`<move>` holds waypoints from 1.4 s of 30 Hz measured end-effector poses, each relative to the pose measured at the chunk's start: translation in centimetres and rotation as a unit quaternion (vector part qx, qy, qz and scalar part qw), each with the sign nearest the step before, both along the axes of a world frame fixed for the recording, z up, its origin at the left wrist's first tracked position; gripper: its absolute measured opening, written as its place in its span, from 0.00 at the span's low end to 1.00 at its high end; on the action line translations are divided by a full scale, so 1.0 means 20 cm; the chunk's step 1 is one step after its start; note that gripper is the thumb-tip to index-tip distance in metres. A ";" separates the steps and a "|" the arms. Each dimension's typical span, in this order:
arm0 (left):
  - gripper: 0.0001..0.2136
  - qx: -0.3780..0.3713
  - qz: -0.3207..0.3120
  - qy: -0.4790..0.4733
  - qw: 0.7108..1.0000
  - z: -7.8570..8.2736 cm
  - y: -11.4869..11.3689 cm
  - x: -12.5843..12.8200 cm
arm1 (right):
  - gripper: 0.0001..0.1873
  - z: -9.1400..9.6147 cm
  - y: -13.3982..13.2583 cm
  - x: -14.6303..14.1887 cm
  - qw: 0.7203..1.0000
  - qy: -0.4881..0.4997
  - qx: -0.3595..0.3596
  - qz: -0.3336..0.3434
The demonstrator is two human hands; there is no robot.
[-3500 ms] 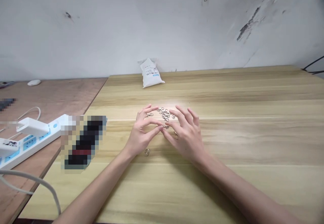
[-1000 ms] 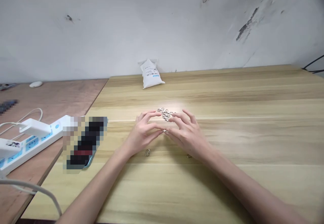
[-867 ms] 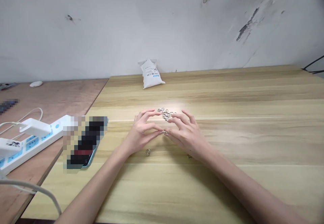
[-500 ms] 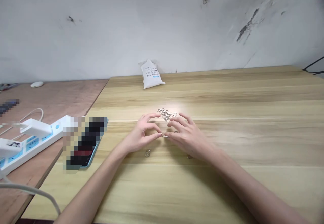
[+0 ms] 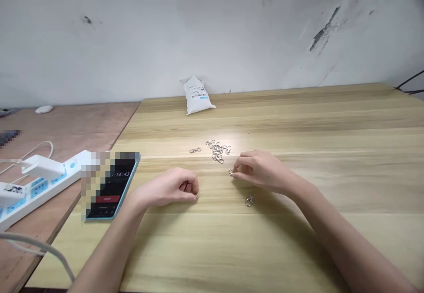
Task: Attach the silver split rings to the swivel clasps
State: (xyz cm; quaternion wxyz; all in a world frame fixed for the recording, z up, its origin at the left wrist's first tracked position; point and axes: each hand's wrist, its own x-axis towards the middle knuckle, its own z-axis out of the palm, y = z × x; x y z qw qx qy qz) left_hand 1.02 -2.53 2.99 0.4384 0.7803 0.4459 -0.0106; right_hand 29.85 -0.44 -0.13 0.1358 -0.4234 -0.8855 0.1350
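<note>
Loosely heaped silver swivel clasps (image 5: 217, 151), left hand (image 5: 174, 187) and right hand (image 5: 260, 169) apart

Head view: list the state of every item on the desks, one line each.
Left hand: curled, fingers pinching a small silver clasp.
Right hand: fingers pinching a second clasp.
Loose clasps: clustered on the table.
Lone clasp: lying apart.
Phone: face up, screen lit.
White bag: upright against the wall.
Power strip: holding white plugs.
</note>
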 end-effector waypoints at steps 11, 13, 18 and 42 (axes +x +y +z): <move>0.05 0.106 0.012 -0.058 0.993 -0.06 0.02 0.05 | 0.04 0.02 -0.04 -0.05 0.998 0.006 -0.056 -0.024; 0.05 0.099 0.020 -0.078 0.992 -0.07 0.02 0.06 | 0.03 0.01 -0.04 -0.07 0.999 -0.002 -0.035 -0.017; 0.05 0.061 0.047 -0.116 0.990 -0.07 0.02 0.07 | 0.06 0.01 -0.06 -0.08 0.996 0.001 -0.076 -0.036; 0.04 0.092 0.073 -0.190 0.975 -0.07 0.01 0.09 | 0.06 -0.07 -0.09 -0.16 0.996 0.088 -0.009 0.008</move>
